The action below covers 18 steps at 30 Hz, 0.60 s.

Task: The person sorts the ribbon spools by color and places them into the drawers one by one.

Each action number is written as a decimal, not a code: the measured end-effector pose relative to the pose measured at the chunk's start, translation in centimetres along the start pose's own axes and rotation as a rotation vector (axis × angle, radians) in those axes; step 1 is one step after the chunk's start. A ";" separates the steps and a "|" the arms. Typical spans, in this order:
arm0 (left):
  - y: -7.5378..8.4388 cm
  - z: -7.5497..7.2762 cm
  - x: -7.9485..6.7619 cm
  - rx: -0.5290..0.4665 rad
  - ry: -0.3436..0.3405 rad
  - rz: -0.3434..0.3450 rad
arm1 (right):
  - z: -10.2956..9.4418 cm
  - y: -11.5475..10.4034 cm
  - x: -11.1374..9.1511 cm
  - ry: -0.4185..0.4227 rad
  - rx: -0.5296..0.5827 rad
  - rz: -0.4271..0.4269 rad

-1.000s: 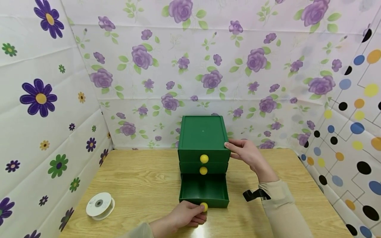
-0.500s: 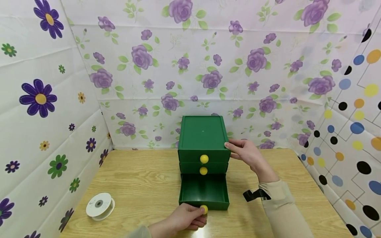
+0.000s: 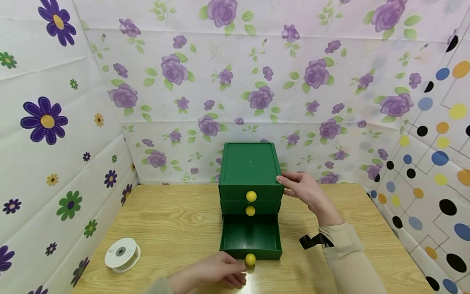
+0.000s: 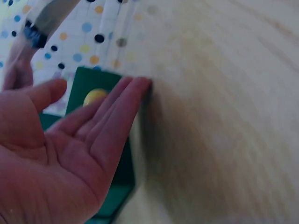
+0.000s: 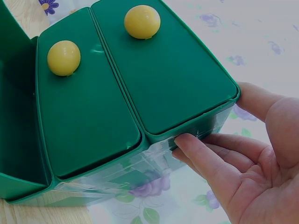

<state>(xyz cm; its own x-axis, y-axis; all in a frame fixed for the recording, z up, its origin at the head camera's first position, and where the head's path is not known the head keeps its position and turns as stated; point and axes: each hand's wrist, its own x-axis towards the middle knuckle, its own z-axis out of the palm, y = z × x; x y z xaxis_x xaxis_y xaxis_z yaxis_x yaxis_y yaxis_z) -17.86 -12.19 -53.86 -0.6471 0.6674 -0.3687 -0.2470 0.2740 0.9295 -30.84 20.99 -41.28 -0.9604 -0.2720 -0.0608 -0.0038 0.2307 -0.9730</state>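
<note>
A green drawer cabinet [image 3: 250,163] with round yellow knobs stands on the table. Its bottom drawer [image 3: 251,239] is pulled out, and nothing shows inside. Just left of that drawer's yellow knob [image 3: 250,259], my left hand [image 3: 214,269] is apart from it. In the left wrist view the fingers of the left hand [image 4: 88,144] extend fairly straight, holding nothing. My right hand [image 3: 304,190] holds the cabinet's upper right edge, thumb on top. The right wrist view shows fingertips [image 5: 187,142] against its taped side. The top drawer [image 5: 173,74] and middle drawer [image 5: 84,107] are closed.
A white spool [image 3: 121,253] rests on the left of the wooden table [image 3: 169,220]. Behind the cabinet rises a flowered cloth wall [image 3: 235,102], with patterned cloths on both sides. A black strap [image 3: 312,241] hangs at the right wrist.
The bottom drawer came slightly further out toward me, then stopped. My left hand has let go of its knob and shifted left. The right hand stays on the cabinet.
</note>
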 end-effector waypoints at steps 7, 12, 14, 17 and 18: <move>1.8 -3.9 -3.3 0.066 -0.082 0.085 | -0.2 0.1 -0.1 0.002 0.001 0.000; 2.7 -7.2 -6.3 0.095 0.031 0.138 | -0.2 0.0 -0.1 -0.001 -0.005 -0.001; 2.8 -8.7 -7.6 0.113 0.102 0.150 | -0.2 0.0 0.0 -0.004 -0.003 -0.002; 2.5 -10.9 -9.8 0.180 0.280 0.139 | -0.2 0.1 0.1 -0.010 0.000 -0.004; 2.3 -11.6 -10.5 0.212 0.356 0.119 | -0.2 0.1 0.1 -0.012 0.002 -0.005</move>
<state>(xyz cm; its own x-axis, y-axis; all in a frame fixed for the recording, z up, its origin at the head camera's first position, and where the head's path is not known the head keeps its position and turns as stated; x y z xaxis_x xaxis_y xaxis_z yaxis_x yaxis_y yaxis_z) -20.02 -26.63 -47.70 -0.8797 0.4328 -0.1969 -0.0259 0.3700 0.9287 -30.98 21.12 -41.31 -0.9570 -0.2839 -0.0589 -0.0076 0.2277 -0.9737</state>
